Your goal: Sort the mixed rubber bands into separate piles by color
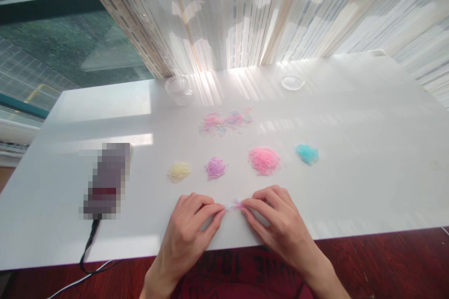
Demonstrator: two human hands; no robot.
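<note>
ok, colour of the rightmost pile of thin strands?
Rightmost pile of thin strands: turquoise. Head view shows it best.

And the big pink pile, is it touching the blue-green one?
Apart. The head camera view shows a strip of white table between the pink pile and the blue-green pile.

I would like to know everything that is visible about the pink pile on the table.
The pink pile is a low, roughly oval mound of many thin, short strands, tangled in all directions, with a few loose ones at its edges. They look like fine plastic or rubber, but I cannot be sure. It lies on the white table, between the purple pile and the turquoise pile. Neither hand touches it.
</note>
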